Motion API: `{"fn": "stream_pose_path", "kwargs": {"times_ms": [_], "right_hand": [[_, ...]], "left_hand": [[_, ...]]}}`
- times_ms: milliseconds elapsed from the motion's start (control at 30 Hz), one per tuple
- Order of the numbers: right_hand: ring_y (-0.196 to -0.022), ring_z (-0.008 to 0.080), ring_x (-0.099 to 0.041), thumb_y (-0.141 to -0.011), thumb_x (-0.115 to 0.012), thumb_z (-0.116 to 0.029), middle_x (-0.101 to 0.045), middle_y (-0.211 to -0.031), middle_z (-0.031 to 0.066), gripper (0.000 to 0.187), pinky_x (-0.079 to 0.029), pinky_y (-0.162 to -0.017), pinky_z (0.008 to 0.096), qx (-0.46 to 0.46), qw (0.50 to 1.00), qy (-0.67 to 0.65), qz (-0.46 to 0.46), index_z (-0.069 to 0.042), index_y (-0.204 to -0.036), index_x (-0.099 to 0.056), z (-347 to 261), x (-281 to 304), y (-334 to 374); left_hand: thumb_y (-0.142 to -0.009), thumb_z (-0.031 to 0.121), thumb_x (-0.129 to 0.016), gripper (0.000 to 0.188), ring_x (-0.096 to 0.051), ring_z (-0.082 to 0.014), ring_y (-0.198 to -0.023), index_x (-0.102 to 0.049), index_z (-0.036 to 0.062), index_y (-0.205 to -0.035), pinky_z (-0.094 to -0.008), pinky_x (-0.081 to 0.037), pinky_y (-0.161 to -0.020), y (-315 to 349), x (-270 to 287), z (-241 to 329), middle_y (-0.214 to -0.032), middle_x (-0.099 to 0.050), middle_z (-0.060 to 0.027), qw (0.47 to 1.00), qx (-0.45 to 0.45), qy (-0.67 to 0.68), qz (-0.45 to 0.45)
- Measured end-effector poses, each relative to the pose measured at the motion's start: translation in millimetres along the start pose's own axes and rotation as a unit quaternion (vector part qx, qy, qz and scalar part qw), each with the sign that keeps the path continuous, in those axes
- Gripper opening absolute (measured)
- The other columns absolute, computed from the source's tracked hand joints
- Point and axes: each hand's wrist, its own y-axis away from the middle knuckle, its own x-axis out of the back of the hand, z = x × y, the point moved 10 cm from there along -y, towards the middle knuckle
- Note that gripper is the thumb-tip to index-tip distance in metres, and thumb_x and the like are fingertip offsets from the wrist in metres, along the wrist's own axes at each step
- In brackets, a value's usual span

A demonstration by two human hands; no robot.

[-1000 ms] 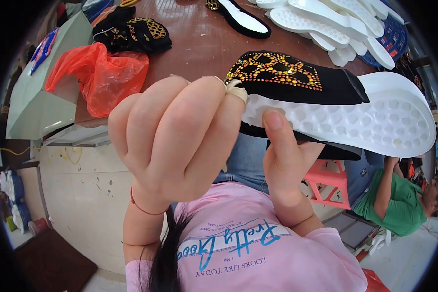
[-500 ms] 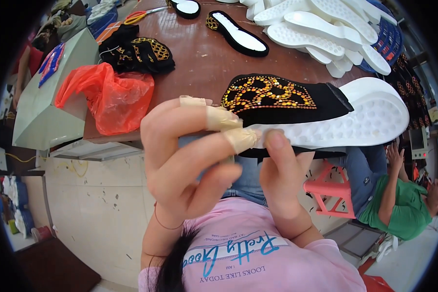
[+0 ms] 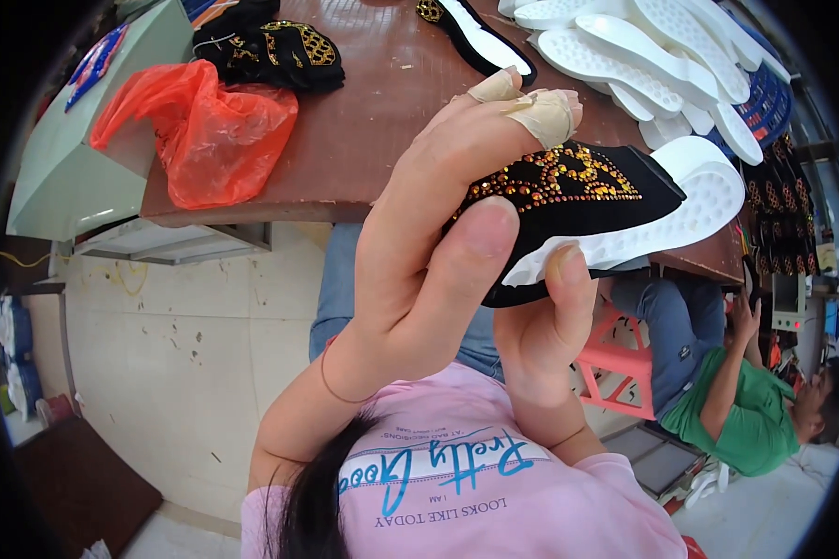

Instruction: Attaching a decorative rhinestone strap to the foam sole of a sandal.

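Observation:
A slipper (image 3: 625, 207) is held up in front of me at the table's near edge. Its black upper carries orange and gold beads, and a white dimpled sole (image 3: 685, 210) shows inside and past the open end. My left hand (image 3: 415, 210), with tan tape on some fingertips, is closed over the slipper's left end, fingers across the beaded upper and thumb on the near side. This covers part of the beading. My right hand (image 3: 550, 326) grips the slipper from below, its thumb against the white sole; the other fingers are mostly hidden.
The brown table (image 3: 345, 140) bears a crumpled red plastic bag (image 3: 228, 140), black beaded uppers (image 3: 289, 56), a black-edged sole piece (image 3: 475, 37) and a pile of white soles (image 3: 643, 56). At the right, a person in green (image 3: 736, 410) sits near a pink stool (image 3: 615, 363).
My left hand has moved from the sole's left end up over the beaded upper and closed around it. The slipper has shifted a little left and tilted. The whole view has shifted too.

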Motion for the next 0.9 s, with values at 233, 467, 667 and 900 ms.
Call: {"fn": "stream_pose_path", "kwargs": {"times_ms": [233,467,667,900], "right_hand": [[-0.114,0.0179,-0.05,-0.085,-0.051,-0.027,-0.049,-0.129,0.005,0.057,-0.038,-0.098,0.0345,-0.007,0.999,-0.014,-0.042,-0.012,-0.136,-0.034,9,9,1],[-0.113,0.0159,-0.05,-0.086,-0.05,-0.032,-0.05,-0.128,0.004,0.054,-0.038,-0.098,0.035,-0.009,0.999,-0.025,-0.046,-0.013,-0.135,-0.037,10,16,2],[-0.111,0.0232,-0.052,-0.08,-0.054,-0.016,-0.05,-0.125,0.011,0.06,-0.04,-0.097,0.037,-0.046,0.991,-0.123,-0.035,-0.006,-0.135,-0.032,9,8,4],[-0.113,0.0148,-0.051,-0.091,-0.045,-0.035,-0.05,-0.128,0.0025,0.049,-0.041,-0.095,0.0311,0.015,0.997,-0.037,-0.069,-0.012,-0.134,-0.038,7,0,3]], "left_hand": [[-0.094,0.03,-0.032,0.044,-0.044,-0.0318,-0.12,-0.043,-0.003,-0.121,-0.0394,-0.029,-0.104,5,-1,7,-0.118,-0.055,-0.0202,0.986,-0.048,-0.155,-0.022],[-0.093,0.033,-0.034,0.043,-0.046,-0.0332,-0.118,-0.05,0.0,-0.114,-0.0402,-0.031,-0.102,6,-2,18,-0.114,-0.059,-0.0168,0.967,-0.071,-0.243,-0.025],[-0.092,0.036,-0.032,0.043,-0.046,-0.0325,-0.118,-0.055,0.0026,-0.109,-0.0408,-0.03,-0.102,13,-9,19,-0.112,-0.061,-0.0147,0.961,-0.107,-0.252,-0.035],[-0.091,0.036,-0.034,0.041,-0.048,-0.0309,-0.115,-0.057,0.0057,-0.105,-0.041,-0.029,-0.103,35,-12,7,-0.113,-0.06,-0.0135,0.948,-0.101,-0.303,-0.005]]}}
